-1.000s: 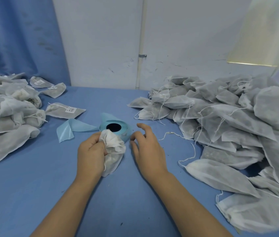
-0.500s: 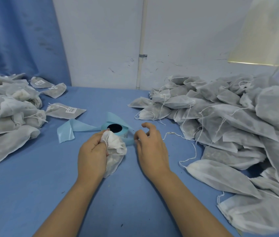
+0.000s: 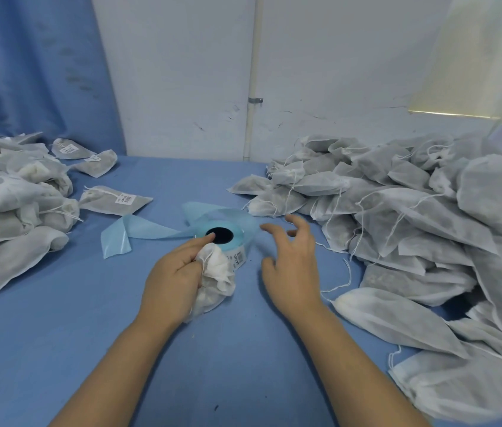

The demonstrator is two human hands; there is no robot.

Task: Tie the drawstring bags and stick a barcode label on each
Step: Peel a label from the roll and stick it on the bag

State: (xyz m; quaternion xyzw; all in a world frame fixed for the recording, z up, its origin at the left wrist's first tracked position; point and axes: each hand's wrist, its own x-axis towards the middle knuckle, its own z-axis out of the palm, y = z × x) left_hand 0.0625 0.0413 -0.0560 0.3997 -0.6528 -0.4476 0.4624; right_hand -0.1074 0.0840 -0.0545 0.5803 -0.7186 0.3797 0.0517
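My left hand [image 3: 175,272] grips a small white drawstring bag [image 3: 217,283] by its bunched neck, just in front of the blue label roll [image 3: 225,237]. Its index finger reaches to the roll's dark core. A barcode label shows on the roll's near side. My right hand [image 3: 292,263] hovers to the right of the roll with fingers spread and loosely bent, holding nothing. A loose blue backing strip [image 3: 138,232] trails left from the roll.
A large heap of grey-white bags [image 3: 422,229] with loose strings fills the right side of the blue table [image 3: 58,349]. A pile of bags with barcode labels [image 3: 9,198] lies at the left. A white wall and a blue curtain stand behind.
My right hand has opened and lifted off the roll's right edge, moving slightly right. My left index finger has stretched out to the roll's core, still holding the bag.
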